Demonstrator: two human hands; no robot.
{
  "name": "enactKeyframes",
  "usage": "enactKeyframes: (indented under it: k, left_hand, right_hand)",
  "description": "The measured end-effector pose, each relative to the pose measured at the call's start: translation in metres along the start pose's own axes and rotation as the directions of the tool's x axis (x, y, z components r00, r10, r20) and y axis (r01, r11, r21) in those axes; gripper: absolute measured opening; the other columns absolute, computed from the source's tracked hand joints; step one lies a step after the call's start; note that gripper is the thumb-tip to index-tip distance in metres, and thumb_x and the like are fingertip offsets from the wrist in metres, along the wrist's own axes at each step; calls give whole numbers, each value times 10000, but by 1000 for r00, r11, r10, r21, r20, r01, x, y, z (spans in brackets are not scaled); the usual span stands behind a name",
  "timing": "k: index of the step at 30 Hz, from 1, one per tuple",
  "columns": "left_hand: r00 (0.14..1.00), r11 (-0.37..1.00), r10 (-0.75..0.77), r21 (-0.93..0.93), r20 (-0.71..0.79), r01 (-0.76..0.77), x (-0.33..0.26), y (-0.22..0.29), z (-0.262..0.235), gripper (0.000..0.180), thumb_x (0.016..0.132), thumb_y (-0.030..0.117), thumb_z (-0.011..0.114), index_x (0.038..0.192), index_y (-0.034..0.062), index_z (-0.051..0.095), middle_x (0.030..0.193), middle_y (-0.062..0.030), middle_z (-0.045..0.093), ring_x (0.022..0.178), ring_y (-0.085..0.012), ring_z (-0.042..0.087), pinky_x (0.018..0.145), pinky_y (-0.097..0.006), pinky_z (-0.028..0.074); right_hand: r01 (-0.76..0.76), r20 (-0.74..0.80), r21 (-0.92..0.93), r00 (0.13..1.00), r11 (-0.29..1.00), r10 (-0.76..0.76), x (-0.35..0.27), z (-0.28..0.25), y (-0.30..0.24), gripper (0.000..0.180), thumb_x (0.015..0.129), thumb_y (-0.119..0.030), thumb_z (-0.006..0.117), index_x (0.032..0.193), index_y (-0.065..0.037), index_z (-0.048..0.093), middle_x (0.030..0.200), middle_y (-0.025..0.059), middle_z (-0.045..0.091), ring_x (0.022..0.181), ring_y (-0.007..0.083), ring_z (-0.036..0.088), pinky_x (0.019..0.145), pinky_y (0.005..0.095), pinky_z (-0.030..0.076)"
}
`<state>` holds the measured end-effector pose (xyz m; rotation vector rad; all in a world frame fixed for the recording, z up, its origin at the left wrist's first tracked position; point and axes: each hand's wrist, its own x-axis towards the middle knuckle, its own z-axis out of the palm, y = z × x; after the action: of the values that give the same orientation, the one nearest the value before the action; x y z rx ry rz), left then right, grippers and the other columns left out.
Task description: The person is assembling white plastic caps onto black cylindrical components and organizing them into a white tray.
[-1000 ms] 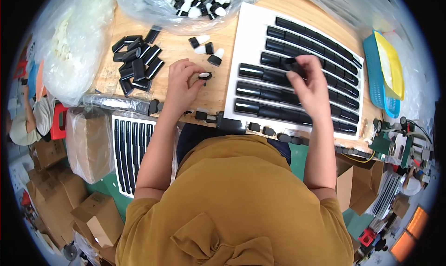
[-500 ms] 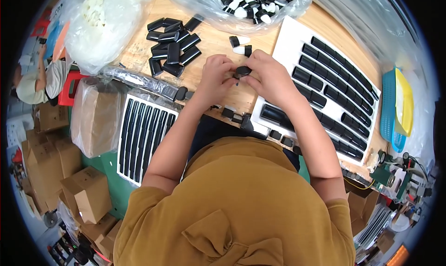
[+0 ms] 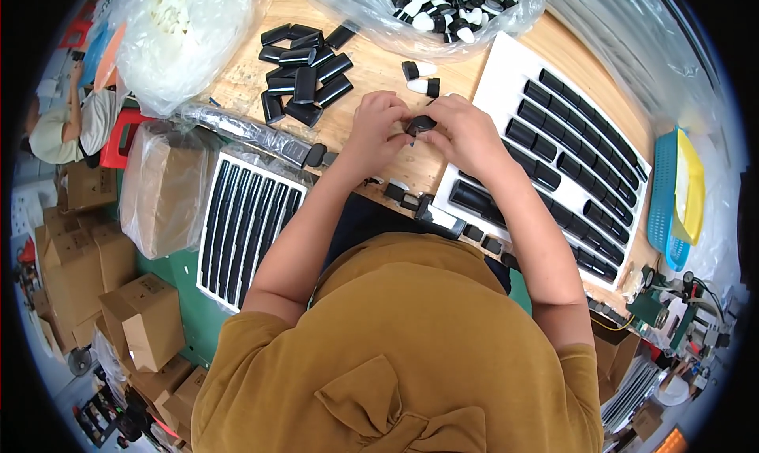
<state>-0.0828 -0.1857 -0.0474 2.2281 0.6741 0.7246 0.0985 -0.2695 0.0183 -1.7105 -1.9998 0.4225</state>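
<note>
Over the wooden table, my left hand (image 3: 375,135) and my right hand (image 3: 465,135) meet with fingertips closed on a small black oval cap-like piece (image 3: 421,124). Fingers hide its underside, and a tiny blue bit shows just below it. Two black-and-white parts (image 3: 429,87) lie right beyond my hands. Left of them is a loose pile of glossy black oval tubes (image 3: 305,84). Beside my right forearm stretches a white tray (image 3: 498,73) bearing rows of similar black pieces (image 3: 575,129).
A clear plastic bag (image 3: 371,34) of black-and-white parts sits at the back. Another bag (image 3: 178,50) with pale pieces stands far left. A second filled tray (image 3: 245,232) lies lower left, near cardboard boxes (image 3: 146,318). A blue basket (image 3: 662,200) is at the right; a person (image 3: 67,129) is far left.
The whole view has shifted slightly, with the table things now a little farther right. Both hands keep hold of the black piece, their fingers barely changed.
</note>
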Motion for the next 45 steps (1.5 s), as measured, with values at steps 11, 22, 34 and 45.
enactKeyframes:
  k: [11,22,34,45]
  left_hand:
    - [999,1000,1,-24,43,0,2,-2,-5,324,721,-11,742,1026,44,647,1121,-69,601,1219,-313,470,1033,-408,377]
    - [933,963,153,259,-326,-68,72,34,33,303,953,281,552,1116,32,605,1213,-206,477,1195,-367,400,1002,-513,289]
    - [980,965,101,255,-171,-55,76,33,34,385,1001,355,453,1157,29,587,1238,-183,486,1227,-343,398,1047,-503,239]
    - [938,997,-67,-56,-340,51,66,17,1,270,828,11,635,1096,42,657,1031,-122,599,1010,-312,538,851,-380,467]
  right_hand:
    - [12,71,-77,997,997,-6,5,0,-2,276,745,-105,753,998,-81,645,925,69,624,951,295,603,759,418,523]
    - [154,-171,90,976,984,-137,-2,14,13,232,691,-59,755,913,-89,696,931,84,662,934,298,609,728,419,526]
    - [153,-247,148,962,977,-113,-3,16,11,252,677,11,754,912,-49,686,913,132,667,825,332,640,705,378,521]
    - [-163,-287,845,666,510,688,-83,-51,11,411,873,-45,718,1261,-51,579,802,0,611,679,78,576,646,222,488]
